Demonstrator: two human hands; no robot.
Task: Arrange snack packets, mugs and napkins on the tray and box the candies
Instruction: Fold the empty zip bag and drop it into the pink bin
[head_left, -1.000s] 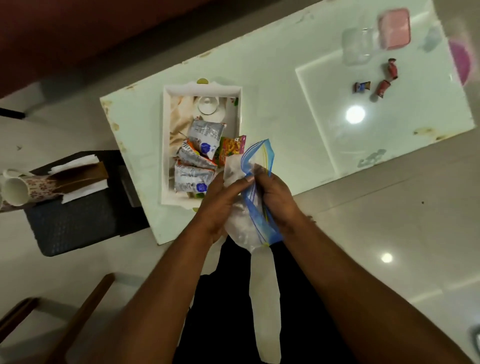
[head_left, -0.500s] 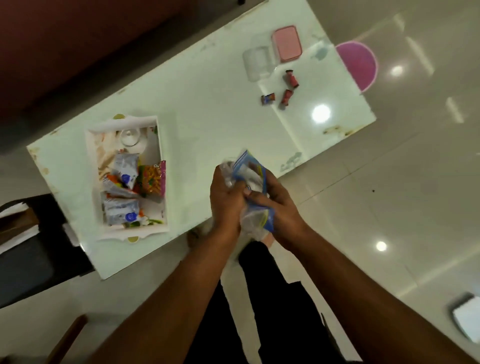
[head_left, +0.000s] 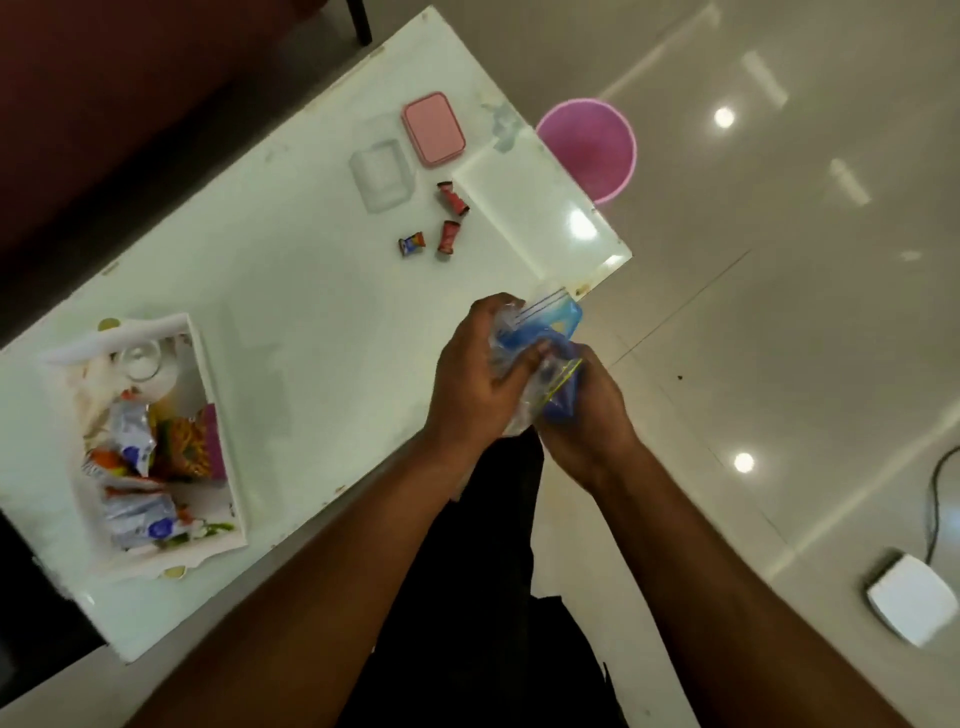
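Both hands crumple a clear zip bag with blue edges (head_left: 551, 332) over the table's near right corner. My left hand (head_left: 475, 376) grips its left side and my right hand (head_left: 582, 415) its lower right. A white tray (head_left: 210, 395) at the left holds several snack packets (head_left: 137, 447), a clear glass (head_left: 136, 358) and a cloth napkin. Three wrapped candies lie on the table: two red (head_left: 453, 197) (head_left: 448, 237) and one blue (head_left: 412, 243). Beyond them stand a clear box (head_left: 382, 174) and its pink lid (head_left: 432, 129).
The white table (head_left: 291, 291) runs diagonally from lower left to upper right. A pink bin (head_left: 589, 148) stands on the floor past its far corner. A white device with a cable (head_left: 911, 603) lies on the floor at the right. My dark trousers are below.
The view has swung right, so tray and table slid left. The side table with mug and napkins has left the frame. My hands have kept scrunching the zip bag smaller.
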